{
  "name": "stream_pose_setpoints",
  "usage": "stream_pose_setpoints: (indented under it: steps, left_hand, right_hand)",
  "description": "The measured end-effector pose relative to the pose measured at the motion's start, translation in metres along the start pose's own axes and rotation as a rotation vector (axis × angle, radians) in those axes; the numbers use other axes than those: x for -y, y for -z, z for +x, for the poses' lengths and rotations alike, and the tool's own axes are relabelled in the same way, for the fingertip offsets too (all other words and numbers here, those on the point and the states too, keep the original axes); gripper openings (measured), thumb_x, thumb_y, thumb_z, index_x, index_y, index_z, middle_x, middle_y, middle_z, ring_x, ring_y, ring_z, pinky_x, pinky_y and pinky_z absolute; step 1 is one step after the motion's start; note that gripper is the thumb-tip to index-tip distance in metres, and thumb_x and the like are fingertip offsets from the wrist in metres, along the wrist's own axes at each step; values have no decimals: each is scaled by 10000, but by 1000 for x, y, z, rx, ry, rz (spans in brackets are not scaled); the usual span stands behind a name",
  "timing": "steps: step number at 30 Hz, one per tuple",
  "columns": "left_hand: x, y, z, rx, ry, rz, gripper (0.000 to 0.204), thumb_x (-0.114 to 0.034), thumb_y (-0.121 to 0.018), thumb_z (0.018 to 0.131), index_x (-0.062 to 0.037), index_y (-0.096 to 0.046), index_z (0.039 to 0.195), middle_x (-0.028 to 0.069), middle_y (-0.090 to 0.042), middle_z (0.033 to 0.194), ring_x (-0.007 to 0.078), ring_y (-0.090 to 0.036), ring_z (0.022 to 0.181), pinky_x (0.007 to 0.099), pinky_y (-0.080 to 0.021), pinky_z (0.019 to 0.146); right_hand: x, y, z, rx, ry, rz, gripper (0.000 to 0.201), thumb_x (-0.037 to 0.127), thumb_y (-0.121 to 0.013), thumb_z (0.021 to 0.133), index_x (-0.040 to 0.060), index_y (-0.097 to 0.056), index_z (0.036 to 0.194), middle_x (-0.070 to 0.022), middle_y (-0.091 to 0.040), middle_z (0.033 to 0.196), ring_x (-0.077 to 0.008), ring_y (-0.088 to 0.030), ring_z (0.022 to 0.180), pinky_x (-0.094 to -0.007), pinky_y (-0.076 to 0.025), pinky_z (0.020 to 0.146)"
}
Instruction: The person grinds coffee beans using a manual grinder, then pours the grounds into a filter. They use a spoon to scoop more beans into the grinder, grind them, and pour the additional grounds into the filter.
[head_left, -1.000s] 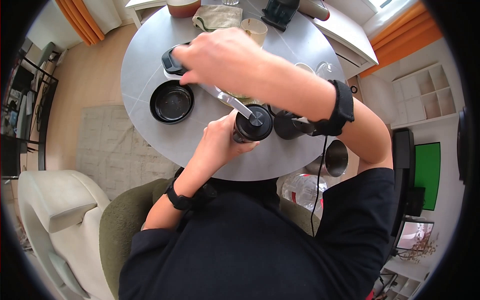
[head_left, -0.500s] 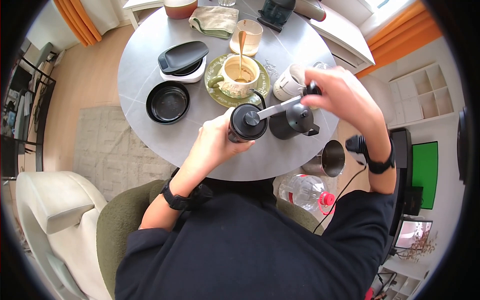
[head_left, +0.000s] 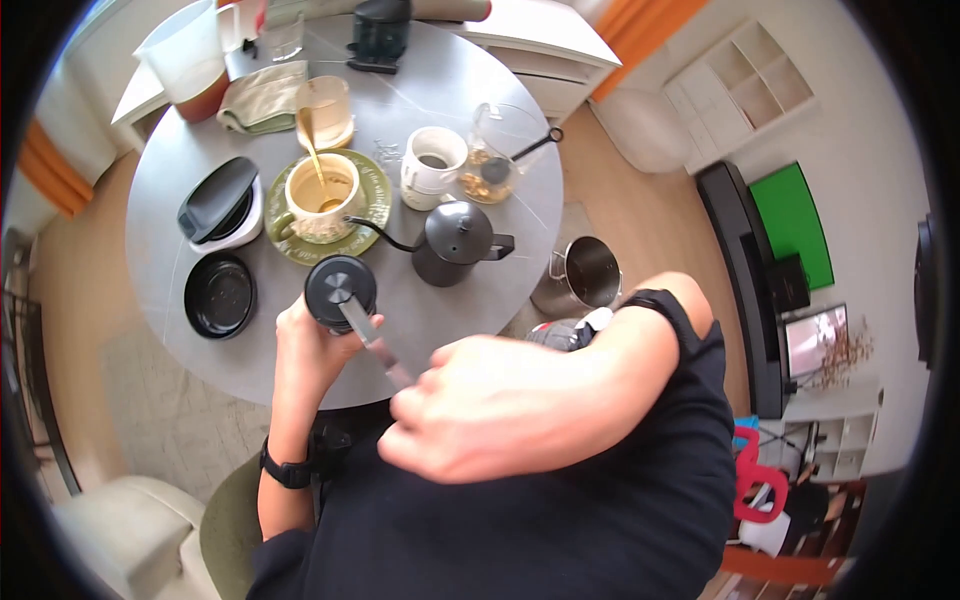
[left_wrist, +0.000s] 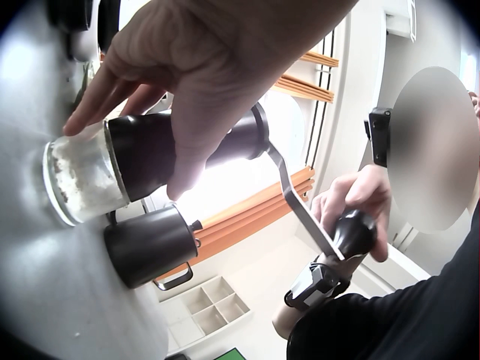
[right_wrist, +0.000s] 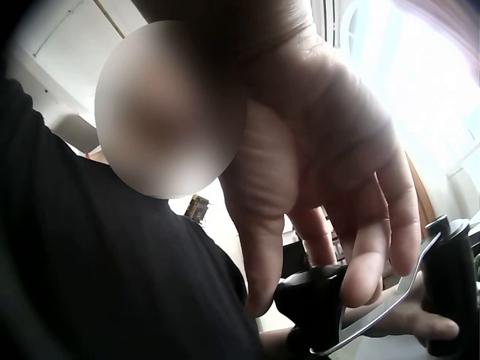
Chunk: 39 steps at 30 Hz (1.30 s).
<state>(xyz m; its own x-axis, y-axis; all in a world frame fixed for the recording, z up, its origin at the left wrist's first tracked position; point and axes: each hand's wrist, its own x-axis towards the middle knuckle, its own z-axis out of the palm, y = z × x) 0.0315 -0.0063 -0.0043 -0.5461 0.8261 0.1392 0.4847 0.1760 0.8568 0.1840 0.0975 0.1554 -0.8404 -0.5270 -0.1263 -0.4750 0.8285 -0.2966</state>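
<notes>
A black hand coffee grinder (head_left: 335, 305) stands upright near the table's front edge, with my left hand (head_left: 305, 345) wrapped round its body. Its clear lower jar (left_wrist: 86, 176), pale specks inside, shows in the left wrist view below the fingers. From the lid, a flat metal crank (head_left: 375, 345) reaches toward my chest. My right hand (head_left: 500, 405) grips the black knob (left_wrist: 354, 231) at the crank's end, fingers and thumb round it. Just beyond the grinder is a black gooseneck kettle (head_left: 455, 245). Behind it, a cup (head_left: 310, 225) with a gold spoon (head_left: 312, 150) sits on a green saucer (head_left: 378, 205).
On the left are a black round dish (head_left: 220, 295) and a white scale-like base with a dark tray (head_left: 222, 200). Farther back stand a white mug (head_left: 432, 170), a glass carafe (head_left: 505, 135), a folded cloth (head_left: 262, 98) and a pitcher (head_left: 185, 55). A metal pot (head_left: 585, 275) is beside the table.
My right hand has swung the crank from the far left, round to the right, then in toward my chest. My left hand keeps hold of the grinder. The head view has turned rightward.
</notes>
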Motion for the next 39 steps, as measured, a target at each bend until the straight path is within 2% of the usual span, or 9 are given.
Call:
stream_pose_setpoints:
  steps: [6,8,9,13,16,18,19,34,39]
  left_hand:
    - [-14,-1,-8,-53,44,-142,247,-110,-812,682,-18,-639,834,123,-692,782,232,-690,727,343,-535,642]
    - [-35,6,-11,-23,106,-139,214,-99,-781,731,-25,-644,878,101,-700,829,211,-686,775,335,-535,693]
    - [-38,9,-11,18,128,-95,205,-100,-763,758,-28,-650,914,89,-702,859,206,-682,806,333,-534,727]
    - [-19,8,-10,13,17,-57,267,-146,-771,766,-12,-661,970,122,-702,884,238,-684,851,349,-528,761]
    - [-3,1,-8,-33,-120,-65,340,-191,-796,746,6,-665,990,167,-699,880,274,-690,866,369,-523,762]
    - [-3,0,-4,-31,-4,2,253,-136,-840,668,2,-675,801,88,-690,727,138,-653,673,276,-517,645]
    - [-6,1,-3,-17,22,-22,347,-170,-840,651,9,-641,872,152,-694,805,267,-699,768,334,-532,679]
    - [-13,3,-4,5,100,-122,423,-104,-832,659,0,-631,1016,131,-694,858,173,-669,764,313,-521,729]
    - [-16,2,-3,-55,-4,-163,228,-81,-821,688,2,-629,779,22,-640,670,76,-570,604,257,-499,594]
  right_hand:
    - [13,-17,49,-245,178,-64,166,151,-641,700,6,-561,701,-96,-569,667,-213,-614,585,-348,-464,552]
    - [4,-15,74,-178,223,-200,171,126,-646,700,-37,-633,750,-182,-639,753,-284,-625,620,-427,-485,616]
    - [20,-11,106,211,-173,-639,174,100,-674,674,-44,-677,771,-220,-670,795,-341,-623,644,-505,-485,661]
    - [-19,-8,148,-307,65,-400,137,132,-753,570,91,-639,634,-30,-637,598,-218,-650,620,-400,-474,487]
    - [-64,20,165,-107,76,-417,107,135,-698,703,76,-707,792,-74,-703,798,-252,-699,766,-366,-540,566]
    - [-101,27,169,-119,-27,-307,166,169,-694,752,48,-700,867,-125,-698,875,-298,-689,824,-394,-558,626]
    - [-112,35,170,-66,-160,-246,206,205,-707,755,77,-696,917,-121,-696,890,-302,-683,830,-404,-557,654]
    - [-127,20,-22,-320,-428,-166,268,57,-679,742,42,-541,971,-126,-604,906,-334,-587,903,-421,-469,767]
    - [-87,29,-54,-186,-611,5,324,241,-748,740,36,-564,911,-137,-611,794,-336,-600,782,-400,-472,680]
